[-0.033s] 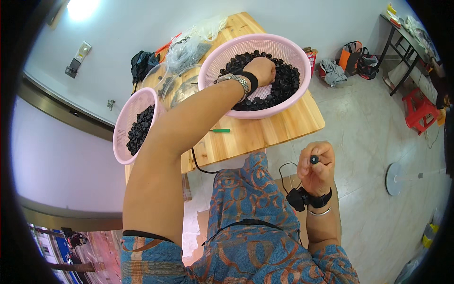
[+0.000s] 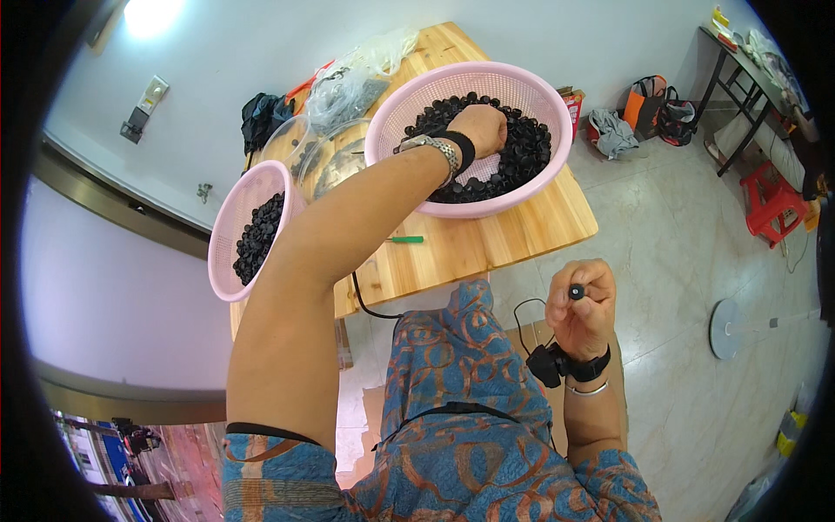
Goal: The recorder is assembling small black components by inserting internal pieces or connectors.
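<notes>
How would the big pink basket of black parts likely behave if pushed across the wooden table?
The big pink basket is heaped with small black parts, so it probably feels heavy and slides rather than tips. Its thin mesh wall may flex. It slightly overhangs the wooden table, so a push outward risks spilling.

A wooden surface (image 2: 513,230) with two pink baskets (image 2: 544,100) (image 2: 228,226) of black caps, clear bags (image 2: 348,83), a green pen (image 2: 405,239).
</notes>
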Demonstrator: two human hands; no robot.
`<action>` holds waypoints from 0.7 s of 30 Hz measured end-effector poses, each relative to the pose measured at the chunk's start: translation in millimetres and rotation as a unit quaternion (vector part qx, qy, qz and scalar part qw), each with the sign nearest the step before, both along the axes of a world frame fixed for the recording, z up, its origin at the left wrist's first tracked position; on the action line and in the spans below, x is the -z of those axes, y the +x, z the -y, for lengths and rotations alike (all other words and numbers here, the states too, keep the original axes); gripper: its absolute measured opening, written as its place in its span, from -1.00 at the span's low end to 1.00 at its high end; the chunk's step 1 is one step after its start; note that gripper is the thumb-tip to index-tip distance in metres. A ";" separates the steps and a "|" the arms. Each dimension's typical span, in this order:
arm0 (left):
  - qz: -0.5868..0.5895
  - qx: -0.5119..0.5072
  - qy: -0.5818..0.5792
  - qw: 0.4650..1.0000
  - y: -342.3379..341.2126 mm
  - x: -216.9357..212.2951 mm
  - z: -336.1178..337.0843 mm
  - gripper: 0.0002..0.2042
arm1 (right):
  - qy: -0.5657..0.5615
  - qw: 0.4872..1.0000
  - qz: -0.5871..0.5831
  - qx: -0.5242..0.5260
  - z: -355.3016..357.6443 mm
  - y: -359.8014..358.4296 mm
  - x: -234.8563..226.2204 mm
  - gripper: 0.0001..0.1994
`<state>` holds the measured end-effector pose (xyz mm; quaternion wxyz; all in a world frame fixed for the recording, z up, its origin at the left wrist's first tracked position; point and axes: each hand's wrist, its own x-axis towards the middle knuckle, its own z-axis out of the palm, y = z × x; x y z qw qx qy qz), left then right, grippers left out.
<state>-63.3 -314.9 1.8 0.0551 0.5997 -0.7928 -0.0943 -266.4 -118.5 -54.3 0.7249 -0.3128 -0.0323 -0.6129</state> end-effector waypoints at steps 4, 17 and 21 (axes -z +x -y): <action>-0.014 0.035 -0.008 0.999 -0.8 -10.1 -4.8 -0.86 | -0.020 0.999 -0.038 0.015 0.7 -2.4 -0.8 -0.76; -0.601 -0.064 0.203 0.770 11.3 -86.6 -161.9 -0.78 | 0.015 0.994 -0.096 0.045 -8.9 12.2 -24.9 -0.79; -0.690 -0.063 0.196 0.694 29.4 -59.9 -211.4 -0.79 | 0.004 0.993 -0.117 0.024 -16.6 35.8 -31.4 -0.80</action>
